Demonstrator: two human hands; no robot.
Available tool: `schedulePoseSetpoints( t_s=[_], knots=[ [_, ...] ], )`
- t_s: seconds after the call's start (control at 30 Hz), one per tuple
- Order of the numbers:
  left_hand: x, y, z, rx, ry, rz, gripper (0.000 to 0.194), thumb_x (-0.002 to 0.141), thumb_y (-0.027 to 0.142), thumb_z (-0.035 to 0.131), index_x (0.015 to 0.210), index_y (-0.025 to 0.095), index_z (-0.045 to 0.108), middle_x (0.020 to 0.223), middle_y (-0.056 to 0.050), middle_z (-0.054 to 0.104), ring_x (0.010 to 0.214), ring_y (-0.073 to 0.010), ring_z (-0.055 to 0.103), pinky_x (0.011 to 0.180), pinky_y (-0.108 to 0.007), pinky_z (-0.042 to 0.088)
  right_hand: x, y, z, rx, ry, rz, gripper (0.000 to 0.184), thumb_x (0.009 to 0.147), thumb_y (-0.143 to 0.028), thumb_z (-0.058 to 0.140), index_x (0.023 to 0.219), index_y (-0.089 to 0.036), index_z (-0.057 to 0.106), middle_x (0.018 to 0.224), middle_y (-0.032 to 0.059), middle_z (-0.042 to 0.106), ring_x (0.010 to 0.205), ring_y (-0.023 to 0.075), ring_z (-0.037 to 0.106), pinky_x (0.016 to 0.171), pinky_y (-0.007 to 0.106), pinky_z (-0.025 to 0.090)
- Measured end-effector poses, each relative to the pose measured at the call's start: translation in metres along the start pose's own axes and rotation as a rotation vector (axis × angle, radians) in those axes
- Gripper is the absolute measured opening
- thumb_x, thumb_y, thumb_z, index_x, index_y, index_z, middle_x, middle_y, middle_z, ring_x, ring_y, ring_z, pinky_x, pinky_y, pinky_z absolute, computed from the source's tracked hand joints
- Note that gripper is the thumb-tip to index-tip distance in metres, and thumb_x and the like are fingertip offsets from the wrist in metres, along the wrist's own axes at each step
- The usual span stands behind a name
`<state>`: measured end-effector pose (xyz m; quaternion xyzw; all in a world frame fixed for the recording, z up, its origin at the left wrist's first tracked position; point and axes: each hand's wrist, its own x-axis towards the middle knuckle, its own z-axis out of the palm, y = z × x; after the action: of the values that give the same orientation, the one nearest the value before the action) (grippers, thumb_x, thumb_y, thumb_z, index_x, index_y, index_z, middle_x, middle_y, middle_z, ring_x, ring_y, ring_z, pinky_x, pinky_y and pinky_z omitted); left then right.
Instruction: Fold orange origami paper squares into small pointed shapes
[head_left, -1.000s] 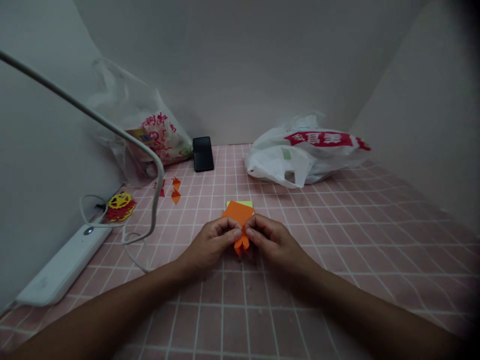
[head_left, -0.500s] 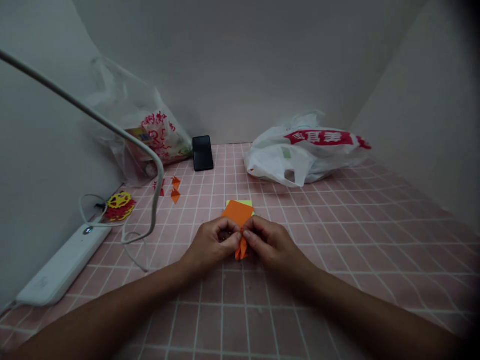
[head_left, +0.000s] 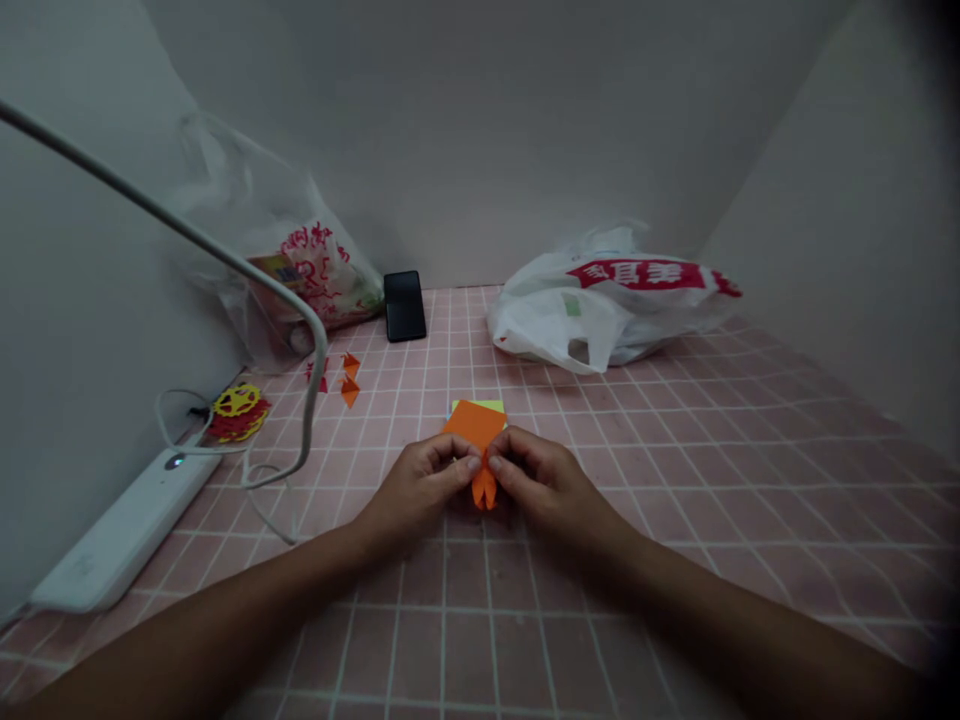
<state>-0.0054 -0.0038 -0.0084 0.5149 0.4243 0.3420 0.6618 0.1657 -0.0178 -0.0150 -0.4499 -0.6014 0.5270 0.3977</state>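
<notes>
A small folded piece of orange paper [head_left: 484, 488] is pinched between my two hands, its split lower end pointing toward me. My left hand [head_left: 429, 480] grips its left side between thumb and fingers. On the other side, my right hand [head_left: 541, 478] pinches it the same way, the thumbs almost meeting. Just beyond the fingers lies a stack of square paper, an orange sheet [head_left: 475, 422] on top and a yellow sheet [head_left: 491, 406] showing behind it. The fingers hide the upper part of the folded piece.
Two folded orange paper cranes [head_left: 350, 378] lie left of centre. Yellow and red cutouts [head_left: 238, 405] sit by a white power strip [head_left: 127, 535]. A grey cable [head_left: 225, 258] crosses the left side. A phone [head_left: 405, 306] and two plastic bags [head_left: 615, 300] stand at the back.
The orange paper's lower end shows a neater, more compact split shape than before. Both hands keep their pinch, with slight finger shifts.
</notes>
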Motion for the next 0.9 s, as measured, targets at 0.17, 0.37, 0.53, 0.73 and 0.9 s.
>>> schedulePoseSetpoints(
  t_s=[0.17, 0.37, 0.53, 0.73, 0.9],
  knots=[
    [0.0005, -0.0003, -0.0007, 0.026, 0.012, 0.009, 0.024, 0.081, 0.039, 0.069, 0.081, 0.016, 0.062, 0.068, 0.001, 0.064, 0.06, -0.0127, 0.06, 0.059, -0.025, 0.048, 0.0006, 0.0002, 0.0011, 0.059, -0.006, 0.038, 0.015, 0.088, -0.028, 0.055, 0.075, -0.021, 0.051, 0.064, -0.0021, 0.057, 0.055, 0.0128, 0.05, 0.052, 0.025, 0.039],
    [0.0002, 0.0011, -0.0008, 0.148, 0.039, 0.074, 0.017, 0.08, 0.031, 0.068, 0.082, 0.015, 0.065, 0.076, 0.0, 0.065, 0.069, -0.013, 0.06, 0.067, -0.026, 0.048, 0.0018, 0.0015, 0.0005, -0.045, 0.038, 0.001, 0.014, 0.086, -0.027, 0.057, 0.074, -0.02, 0.053, 0.067, -0.0003, 0.059, 0.06, 0.0144, 0.053, 0.054, 0.026, 0.039],
    [-0.0013, 0.0037, 0.0, 0.276, 0.067, 0.117, 0.011, 0.079, 0.026, 0.064, 0.078, 0.015, 0.063, 0.074, -0.001, 0.062, 0.068, -0.0133, 0.057, 0.065, -0.026, 0.045, -0.0008, -0.0014, 0.0018, -0.145, 0.026, -0.031, 0.013, 0.087, -0.024, 0.056, 0.075, -0.02, 0.055, 0.068, 0.0003, 0.06, 0.062, 0.0141, 0.052, 0.056, 0.026, 0.039],
    [-0.0027, 0.0042, 0.0, 0.293, 0.085, 0.085, 0.011, 0.076, 0.026, 0.065, 0.077, 0.015, 0.062, 0.071, 0.0, 0.061, 0.064, -0.0125, 0.056, 0.061, -0.025, 0.045, -0.0018, -0.0022, 0.0021, -0.168, 0.004, -0.054, 0.013, 0.089, -0.022, 0.054, 0.077, -0.02, 0.056, 0.069, 0.0006, 0.059, 0.062, 0.0141, 0.052, 0.057, 0.027, 0.039],
    [-0.0006, 0.0023, -0.001, 0.097, 0.013, 0.017, 0.016, 0.078, 0.031, 0.065, 0.08, 0.016, 0.059, 0.069, 0.002, 0.061, 0.059, -0.0114, 0.058, 0.058, -0.024, 0.047, -0.0005, -0.0009, 0.0003, -0.119, 0.01, -0.057, 0.014, 0.09, -0.022, 0.054, 0.076, -0.02, 0.053, 0.067, -0.0008, 0.057, 0.061, 0.0136, 0.051, 0.057, 0.026, 0.039]
  ],
)
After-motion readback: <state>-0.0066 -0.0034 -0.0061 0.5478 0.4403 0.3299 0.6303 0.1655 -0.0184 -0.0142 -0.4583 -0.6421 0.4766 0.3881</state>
